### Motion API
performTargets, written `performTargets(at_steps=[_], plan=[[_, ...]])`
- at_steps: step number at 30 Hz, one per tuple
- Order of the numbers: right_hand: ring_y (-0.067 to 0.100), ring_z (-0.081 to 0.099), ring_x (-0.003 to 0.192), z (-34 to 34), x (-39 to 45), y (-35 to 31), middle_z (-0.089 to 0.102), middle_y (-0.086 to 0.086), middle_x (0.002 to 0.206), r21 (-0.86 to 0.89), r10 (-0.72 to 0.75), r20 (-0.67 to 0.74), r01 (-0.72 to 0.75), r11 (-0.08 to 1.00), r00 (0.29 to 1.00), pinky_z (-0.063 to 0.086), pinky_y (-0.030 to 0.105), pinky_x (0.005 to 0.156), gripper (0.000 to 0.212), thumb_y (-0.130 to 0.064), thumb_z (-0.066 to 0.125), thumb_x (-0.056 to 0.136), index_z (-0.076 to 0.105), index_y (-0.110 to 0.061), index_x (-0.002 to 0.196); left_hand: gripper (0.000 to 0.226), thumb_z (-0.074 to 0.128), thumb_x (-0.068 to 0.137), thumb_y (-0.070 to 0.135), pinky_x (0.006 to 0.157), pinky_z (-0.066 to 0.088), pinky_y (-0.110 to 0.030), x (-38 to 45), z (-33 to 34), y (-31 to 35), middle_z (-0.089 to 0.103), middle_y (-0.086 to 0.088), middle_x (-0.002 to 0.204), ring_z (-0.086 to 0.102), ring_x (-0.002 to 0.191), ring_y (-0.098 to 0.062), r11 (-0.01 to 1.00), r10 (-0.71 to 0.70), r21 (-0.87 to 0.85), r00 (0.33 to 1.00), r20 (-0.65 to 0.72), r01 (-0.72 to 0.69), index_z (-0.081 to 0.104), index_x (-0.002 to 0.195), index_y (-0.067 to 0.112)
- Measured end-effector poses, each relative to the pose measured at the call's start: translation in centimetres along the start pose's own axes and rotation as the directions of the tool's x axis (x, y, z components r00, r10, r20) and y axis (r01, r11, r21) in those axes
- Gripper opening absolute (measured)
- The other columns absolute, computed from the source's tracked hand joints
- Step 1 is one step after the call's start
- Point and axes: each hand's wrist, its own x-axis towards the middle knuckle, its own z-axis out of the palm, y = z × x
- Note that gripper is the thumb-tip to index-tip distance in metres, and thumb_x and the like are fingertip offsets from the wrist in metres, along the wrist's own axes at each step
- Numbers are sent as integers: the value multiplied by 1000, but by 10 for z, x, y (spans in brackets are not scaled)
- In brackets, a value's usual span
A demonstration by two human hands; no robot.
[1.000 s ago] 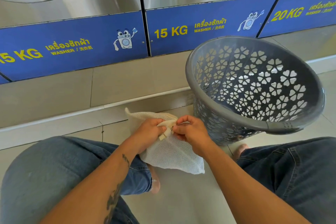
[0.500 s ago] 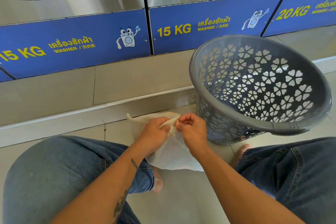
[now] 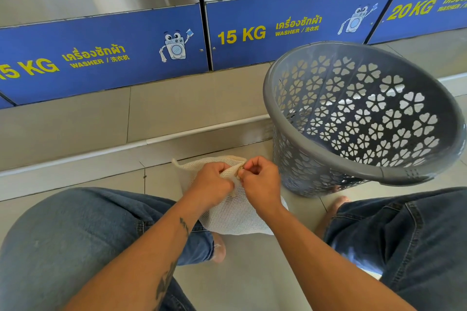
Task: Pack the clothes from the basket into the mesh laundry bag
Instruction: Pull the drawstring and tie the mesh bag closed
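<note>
White mesh laundry bag [image 3: 235, 212] hangs between knees, just left of tilted grey perforated plastic basket [image 3: 364, 118]. Left hand [image 3: 214, 184] grip bunches bag top; right hand [image 3: 262, 182] pinches its closure, nearer the basket.

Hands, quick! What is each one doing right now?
Left hand: closed, gripping the mesh laundry bag.
Right hand: closed, pinching something small at the bag's top edge.

The middle blue panel [image 3: 290, 33] reads "15 KG", Thai script, "WASHER"; the blue panel left of it [image 3: 101, 55] reads the same, partly cut; the right one [image 3: 429, 5] reads "20KG".
</note>
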Motion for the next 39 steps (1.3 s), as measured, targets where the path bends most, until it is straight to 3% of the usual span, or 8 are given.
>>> performTargets(at_steps=[3,5,12,18,23,28,32,39], plan=[[10,57,63,1,-2,0,64,-1,68,-25,-14,-19,14,1000,1000,54,33,62,17,3,68,79,62,-13,75,29,74,60,14,51,42,-16,-1,0,3,70,14,78,63,72,-5,1000,17,-5,1000,-24,-17,65,80,32],[11,56,64,0,-2,0,63,2,69,-35,-27,-13,26,999,1000,53,32,63,14,3,67,79,62,-10,77,31,72,66,17,48,41,-13,-2,1,4,70,11,85,63,67,-3,998,57,23,998,-35,-56,59,86,36],[8,56,62,-4,-2,4,65,3,70,-131,-118,24,120,984,993,48,18,54,19,7,63,79,59,-12,76,38,70,72,13,44,44,-15,-3,2,3,70,9,71,62,56,-3,984,144,106,990,8,-144,53,92,40],[6,55,61,-9,2,7,65,2,68,-173,-144,87,157,972,986,50,23,55,23,5,66,78,58,-16,73,45,71,72,13,56,46,-20,-2,4,-1,70,9,81,65,73,-8,986,136,89,990,44,-140,54,99,44],[6,54,57,-6,3,9,61,-7,62,-101,-41,49,46,994,998,48,24,55,23,2,69,75,60,-19,71,45,73,70,5,46,40,-10,-3,5,0,71,11,82,64,70,-6,997,77,-31,997,-15,-77,60,97,39],[17,59,64,-2,2,7,66,5,69,9,104,15,-104,995,994,52,38,63,20,1,67,72,63,-18,72,43,75,70,7,54,44,-15,-4,7,1,73,11,85,67,73,-8,995,28,-95,998,-54,-33,60,99,35],[19,60,64,-6,6,4,71,12,77,-23,161,71,-160,987,984,50,33,58,19,-1,65,67,66,-18,76,43,77,68,9,55,42,-16,-5,8,1,72,12,85,66,73,-5,995,8,-99,997,-83,-16,60,98,35],[32,71,72,-10,11,-2,74,14,79,-77,198,121,-190,979,973,61,48,70,16,-3,66,64,65,-15,73,38,79,66,10,55,42,-16,-5,12,-1,72,11,84,66,74,-5,993,0,-114,991,-135,-16,62,92,33]])
